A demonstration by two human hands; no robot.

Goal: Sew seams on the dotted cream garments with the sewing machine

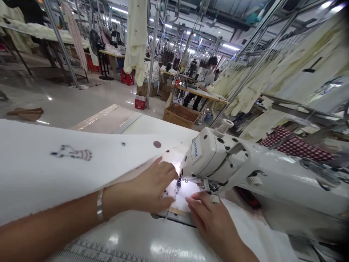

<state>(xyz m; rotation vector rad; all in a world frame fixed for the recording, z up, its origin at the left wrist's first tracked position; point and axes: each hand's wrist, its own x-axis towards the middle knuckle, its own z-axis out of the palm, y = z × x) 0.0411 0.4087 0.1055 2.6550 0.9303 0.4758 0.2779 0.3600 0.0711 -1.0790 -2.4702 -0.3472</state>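
A white printed fabric (92, 171) with dark dots and a small striped animal figure stretches from the left edge to the sewing machine (212, 156). My left hand (149, 185) lies on the fabric left of the needle area, thumb and fingers apart, pressing it down. Close to the presser foot, on the right, my right hand (211, 213) has its thumb and index finger together at the fabric. The machine's lamp lights the cloth between both hands. Part of the stitching spot is hidden by the machine head and my fingers.
A ruler scale (103, 251) runs along the table's front. Behind the machine stand a cardboard box (181, 114) and a red box (140, 101). Cream garments (272, 69) hang at the right. A person (209, 76) sits at another table.
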